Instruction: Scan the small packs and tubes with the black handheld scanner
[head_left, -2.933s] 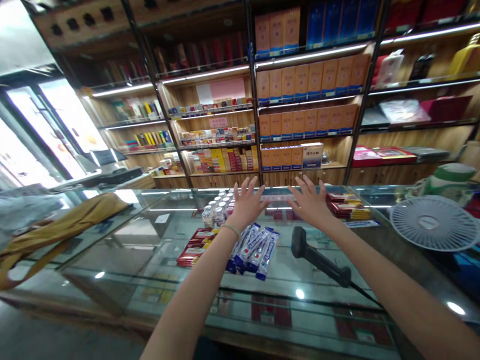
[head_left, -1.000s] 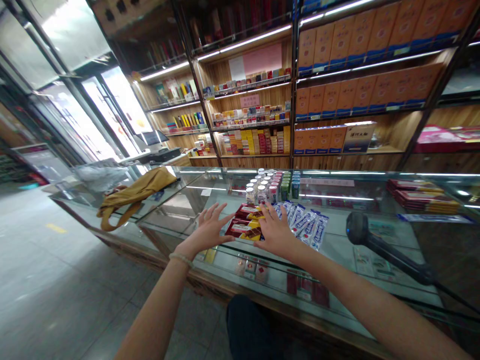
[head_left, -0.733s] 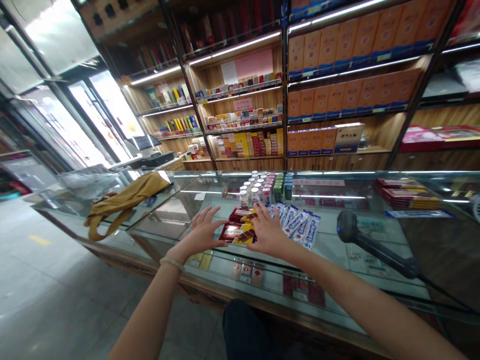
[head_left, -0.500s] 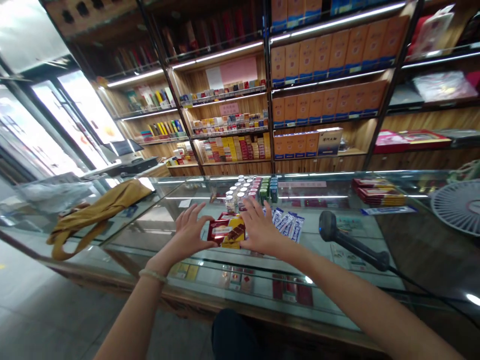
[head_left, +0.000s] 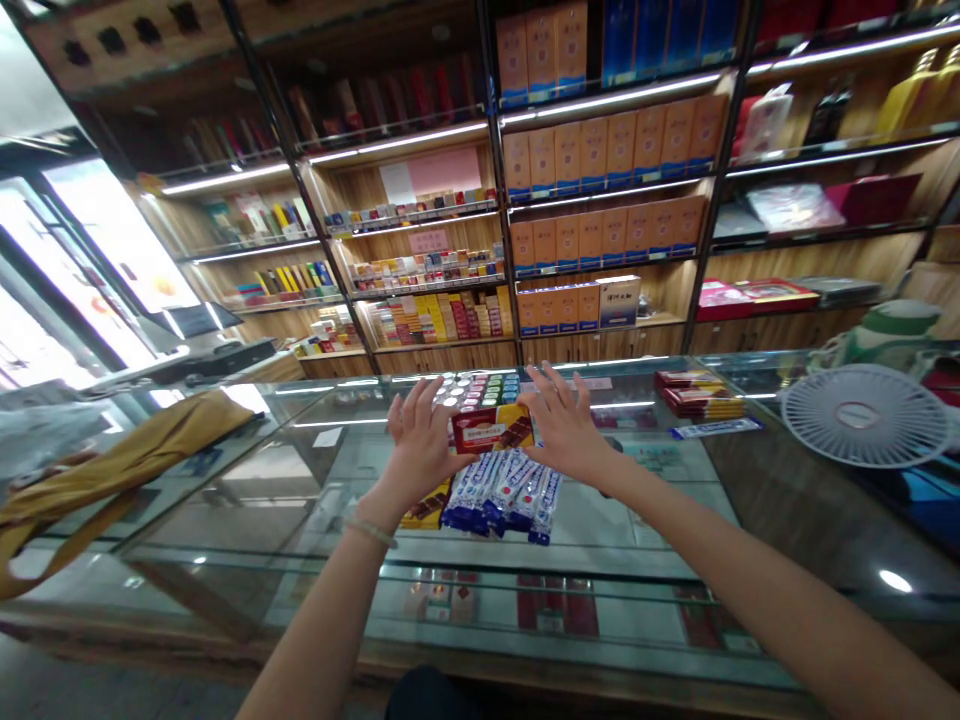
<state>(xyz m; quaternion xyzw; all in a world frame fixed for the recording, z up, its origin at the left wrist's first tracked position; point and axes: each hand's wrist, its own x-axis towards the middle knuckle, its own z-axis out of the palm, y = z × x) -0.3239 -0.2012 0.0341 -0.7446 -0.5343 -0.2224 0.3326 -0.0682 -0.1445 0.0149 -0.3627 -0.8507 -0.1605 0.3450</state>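
A red and yellow chocolate packet (head_left: 491,430) is held up level over the glass counter. My left hand (head_left: 422,440) pinches its left end between thumb and fingers, and my right hand (head_left: 564,425) pinches the right end. Below it, blue and white snack sticks (head_left: 506,495) lie fanned out on the glass. Another yellow packet (head_left: 426,508) lies left of the sticks, partly hidden by my left hand. Behind the held packet stand rows of small containers (head_left: 480,388) with white, pink, green and blue tops.
A mustard cloth bag (head_left: 135,455) lies on the glass counter (head_left: 300,540) at left. At right are stacked red and yellow packets (head_left: 694,397), a single blue stick (head_left: 716,428) and a white fan (head_left: 862,415). The scanner (head_left: 611,455) is mostly behind my right forearm. Stocked shelves stand behind.
The view has turned right. Both hands have raised the packet above the snack sticks, which now show below it. The scanner is now mostly covered by my right arm.
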